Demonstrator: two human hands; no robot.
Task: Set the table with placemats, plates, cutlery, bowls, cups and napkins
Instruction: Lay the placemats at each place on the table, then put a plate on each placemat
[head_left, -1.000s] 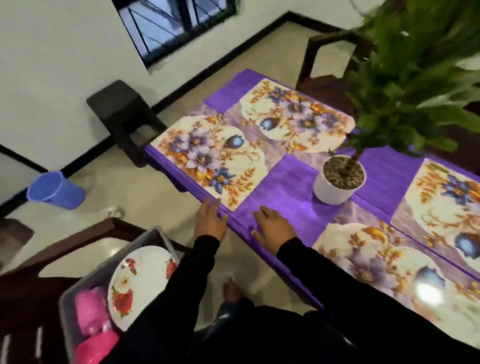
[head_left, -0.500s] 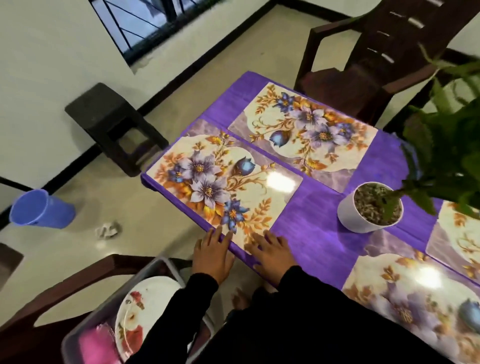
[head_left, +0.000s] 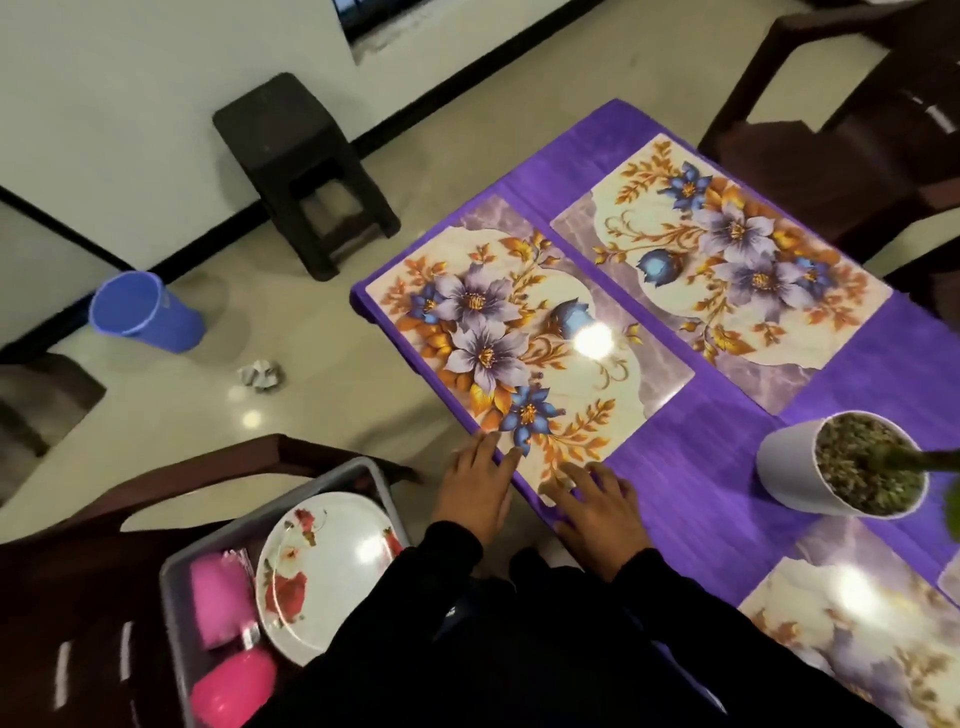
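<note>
Both hands lie flat, fingers straight, gripping nothing: left hand (head_left: 475, 486) and right hand (head_left: 602, 506) press the glossy, rectangular floral placemat's (head_left: 524, 353) near corner.

A purple-covered surface (head_left: 691, 483) carried floral placemats and a potted plant.

One placemat (head_left: 524, 358) lay along the surface's near-left edge, reaching to its left corner; a second placemat (head_left: 727, 270) lay just beside it toward the far edge, the two apart by a narrow purple strip. A white pot (head_left: 800, 467) of soil stood in the middle of the surface, clear of both. A third placemat (head_left: 852, 639) lay farther right along the near edge.
</note>
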